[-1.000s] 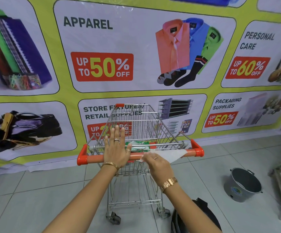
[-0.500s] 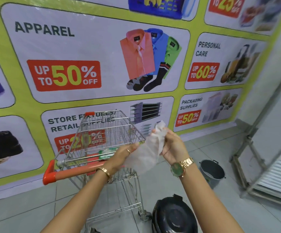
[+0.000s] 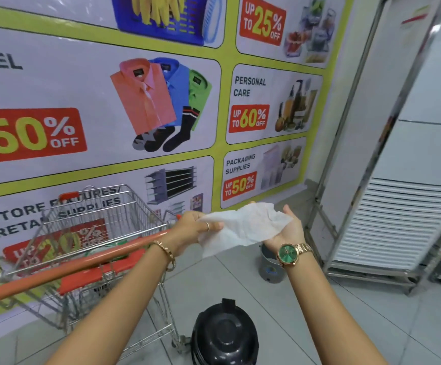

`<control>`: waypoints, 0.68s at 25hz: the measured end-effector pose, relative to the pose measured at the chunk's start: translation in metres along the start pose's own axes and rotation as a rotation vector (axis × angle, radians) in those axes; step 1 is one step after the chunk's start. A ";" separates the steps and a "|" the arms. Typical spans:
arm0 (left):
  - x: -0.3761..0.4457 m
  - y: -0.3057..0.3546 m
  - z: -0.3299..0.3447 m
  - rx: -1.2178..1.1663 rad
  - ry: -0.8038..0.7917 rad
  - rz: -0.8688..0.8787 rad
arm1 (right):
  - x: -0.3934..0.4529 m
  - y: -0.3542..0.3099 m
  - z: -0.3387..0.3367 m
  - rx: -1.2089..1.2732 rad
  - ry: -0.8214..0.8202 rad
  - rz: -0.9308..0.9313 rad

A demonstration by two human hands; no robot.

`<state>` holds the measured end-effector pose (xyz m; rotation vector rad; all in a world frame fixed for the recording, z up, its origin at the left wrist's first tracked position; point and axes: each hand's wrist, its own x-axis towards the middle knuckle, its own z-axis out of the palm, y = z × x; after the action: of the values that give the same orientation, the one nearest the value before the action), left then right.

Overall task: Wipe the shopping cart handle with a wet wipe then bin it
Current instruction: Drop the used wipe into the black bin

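Observation:
A white wet wipe [image 3: 243, 227] is stretched between both hands, to the right of the cart and above the floor. My left hand [image 3: 190, 227] pinches its left edge. My right hand [image 3: 286, 229], palm up, holds the right side. The wire shopping cart [image 3: 95, 222] stands at the left with its orange handle [image 3: 64, 270] running from lower left to upper right; neither hand touches it. A black lidded bin [image 3: 224, 335] sits on the floor right below my arms. A small grey bucket [image 3: 269, 267] stands on the floor under my right wrist, partly hidden.
A large printed sale banner [image 3: 135, 101] covers the wall behind the cart. A tall metal-framed white panel with louvres [image 3: 398, 225] leans at the right. Grey floor tiles [image 3: 359, 312] lie between bin and frame.
Both hands have left the cart handle with the wipe and moved right. The wipe is spread out between them. The view has swung right, so the cart sits further left.

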<state>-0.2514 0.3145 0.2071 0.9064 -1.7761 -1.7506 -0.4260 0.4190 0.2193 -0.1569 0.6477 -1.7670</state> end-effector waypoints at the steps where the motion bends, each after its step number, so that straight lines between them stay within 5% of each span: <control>1: 0.003 0.003 0.008 0.012 -0.001 -0.003 | -0.007 -0.006 -0.007 0.022 0.014 0.016; 6: 0.014 0.013 0.024 0.107 0.060 -0.028 | -0.033 -0.026 -0.026 -0.082 0.012 0.084; 11: 0.020 0.001 0.017 0.236 0.062 -0.044 | -0.031 -0.027 -0.051 -0.443 0.183 0.024; 17: 0.058 -0.045 0.004 0.195 0.008 -0.166 | 0.003 -0.020 -0.086 -0.534 0.320 0.000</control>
<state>-0.2874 0.2761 0.1559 1.1696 -1.9397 -1.6897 -0.4807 0.4487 0.1571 -0.2396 1.3469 -1.5965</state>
